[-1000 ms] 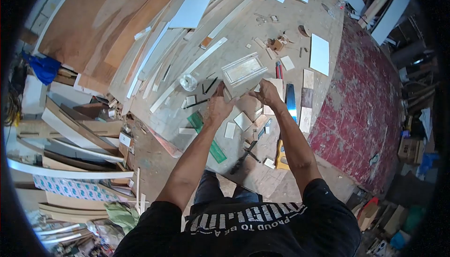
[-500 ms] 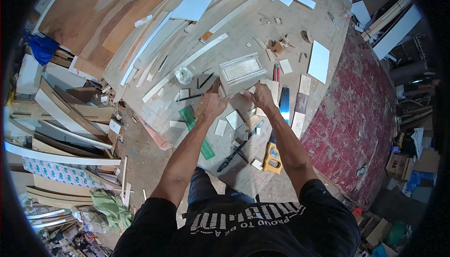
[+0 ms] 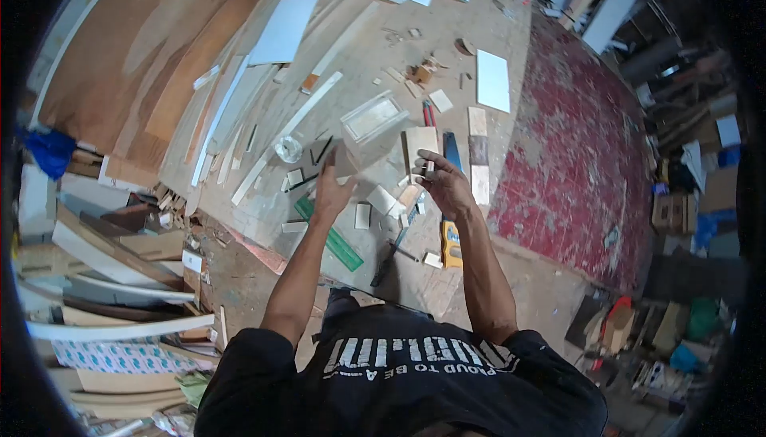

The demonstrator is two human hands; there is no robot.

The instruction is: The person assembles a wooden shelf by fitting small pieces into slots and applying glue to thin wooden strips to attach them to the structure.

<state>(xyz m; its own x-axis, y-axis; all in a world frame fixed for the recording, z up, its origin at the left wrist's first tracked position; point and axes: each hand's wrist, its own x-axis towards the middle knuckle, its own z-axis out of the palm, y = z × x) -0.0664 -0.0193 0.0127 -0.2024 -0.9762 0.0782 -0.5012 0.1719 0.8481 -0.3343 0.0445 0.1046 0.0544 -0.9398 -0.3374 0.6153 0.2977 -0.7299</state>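
Head view: I see a worn wooden counter [image 3: 259,218], scuffed red sheeting [image 3: 586,146] on its right, and stacked timber [image 3: 112,253] beyond its left side. The near edge runs close to the torso; bare surface shows left of the green ruler [image 3: 341,247]. The pale box [image 3: 373,122] sits centrally. My left hand [image 3: 333,191] is open, released, just beside it. My right hand's [image 3: 448,188] fingers curl at the wooden block [image 3: 420,143]; I can't tell whether they grip. Wood strips [image 3: 311,102] crowd the far left; a yellow-handled saw [image 3: 452,244] lies beneath the right wrist.

A woodworking shop
Plywood sheets [image 3: 104,62] are leaning at the left, offcuts are lying stacked below, and a yellow-handled saw [image 3: 452,244] is resting on the counter [image 3: 399,277].
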